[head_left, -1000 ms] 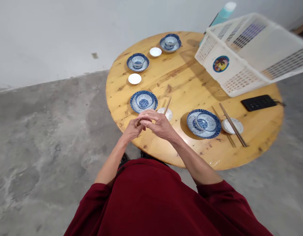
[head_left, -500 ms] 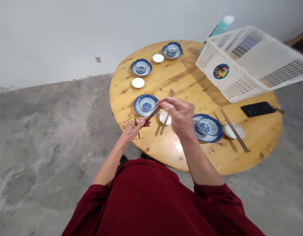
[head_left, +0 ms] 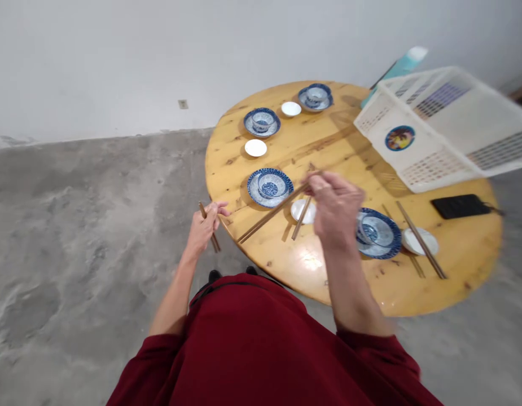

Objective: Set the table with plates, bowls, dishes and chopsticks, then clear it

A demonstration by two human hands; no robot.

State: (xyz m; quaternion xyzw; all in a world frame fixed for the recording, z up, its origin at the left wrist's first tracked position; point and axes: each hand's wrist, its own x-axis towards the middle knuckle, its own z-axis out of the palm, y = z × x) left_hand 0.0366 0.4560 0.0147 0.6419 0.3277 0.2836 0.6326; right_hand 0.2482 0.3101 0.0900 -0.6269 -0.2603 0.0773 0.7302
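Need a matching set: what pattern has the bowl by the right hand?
Blue-and-white; the bowl shows best in the head view.

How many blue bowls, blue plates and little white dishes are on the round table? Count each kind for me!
Blue-and-white patterned ceramic bowls: 4
Blue-and-white patterned round plates, one under each bowl: 4
Small round white dishes: 4
Total: 12

Right hand (head_left: 334, 206) holding chopsticks (head_left: 271, 211), left hand (head_left: 204, 225) seemingly too
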